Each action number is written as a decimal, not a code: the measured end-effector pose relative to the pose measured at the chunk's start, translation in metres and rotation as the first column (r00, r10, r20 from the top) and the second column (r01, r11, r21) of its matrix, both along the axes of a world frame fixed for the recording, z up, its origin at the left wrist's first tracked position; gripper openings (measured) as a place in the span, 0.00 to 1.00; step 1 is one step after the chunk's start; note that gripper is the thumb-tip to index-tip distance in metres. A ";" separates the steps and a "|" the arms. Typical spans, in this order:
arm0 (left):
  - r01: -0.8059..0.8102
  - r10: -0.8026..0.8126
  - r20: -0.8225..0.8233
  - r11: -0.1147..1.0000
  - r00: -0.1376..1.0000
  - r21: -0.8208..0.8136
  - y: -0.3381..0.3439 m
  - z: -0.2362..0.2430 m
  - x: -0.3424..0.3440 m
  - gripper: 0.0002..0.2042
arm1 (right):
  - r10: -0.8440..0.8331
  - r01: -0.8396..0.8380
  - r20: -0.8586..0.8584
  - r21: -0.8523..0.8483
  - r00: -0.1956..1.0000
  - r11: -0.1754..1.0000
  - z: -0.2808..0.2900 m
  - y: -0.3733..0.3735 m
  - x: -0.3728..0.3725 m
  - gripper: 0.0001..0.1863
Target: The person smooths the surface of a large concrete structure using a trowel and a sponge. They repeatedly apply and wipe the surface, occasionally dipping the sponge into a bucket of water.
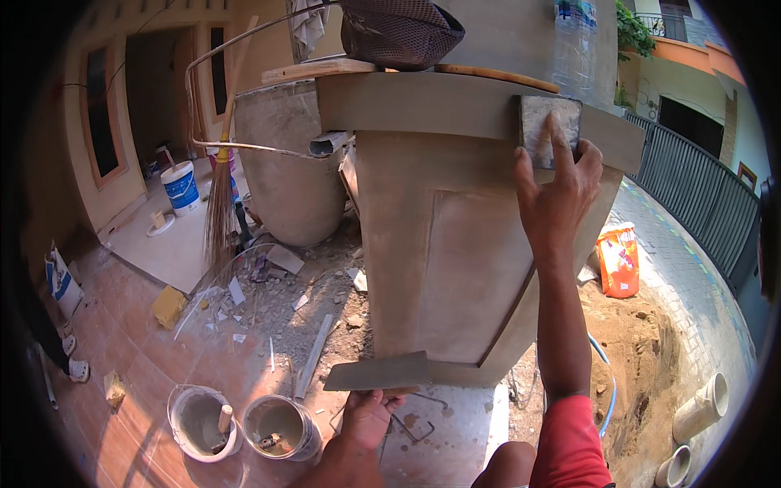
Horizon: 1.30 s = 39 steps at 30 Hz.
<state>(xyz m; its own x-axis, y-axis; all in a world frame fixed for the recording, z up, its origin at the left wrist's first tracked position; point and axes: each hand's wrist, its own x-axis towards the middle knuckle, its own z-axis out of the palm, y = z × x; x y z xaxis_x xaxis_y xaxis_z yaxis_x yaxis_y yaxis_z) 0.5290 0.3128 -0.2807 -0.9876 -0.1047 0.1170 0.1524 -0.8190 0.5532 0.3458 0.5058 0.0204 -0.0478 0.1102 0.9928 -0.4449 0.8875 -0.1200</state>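
My right hand [561, 183] is raised to the upper ledge [423, 102] of a grey plastered pillar [399, 203]. It grips a square, grey-smeared pad [537, 122] with a dark edge, held flat against the ledge's face near its right end. The index finger stretches over the pad, with the thumb and other fingers at its lower edge; whether it is sponge or something firmer I cannot tell. Low in front of the pillar's base, my left hand [370, 419] is closed under a flat rectangular plastering trowel [378, 372], its blade level and its handle mostly hidden.
A bucket with a wooden-handled tool [203, 423] and a second bucket [281, 429] stand at lower left. A dark mesh bag [399, 32] and a plastic bottle [574, 49] sit atop the pillar. Left are a broom [220, 203] and rubble; right, sand [643, 350] and an orange sack [618, 260].
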 end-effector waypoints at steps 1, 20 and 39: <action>0.001 -0.001 -0.017 1.000 1.000 0.004 -0.001 0.002 0.001 0.12 | 0.006 -0.006 -0.001 0.011 1.000 1.000 0.000 -0.012 0.000 0.30; 0.015 -0.014 -0.056 1.000 0.998 0.022 -0.025 -0.005 0.008 0.17 | -0.042 0.025 -0.084 -0.189 0.996 0.982 0.013 0.077 0.007 0.29; -0.017 0.016 -0.025 1.000 1.000 -0.018 -0.020 0.007 0.016 0.17 | 0.127 -0.103 -0.069 0.284 0.989 0.953 0.007 -0.093 0.003 0.34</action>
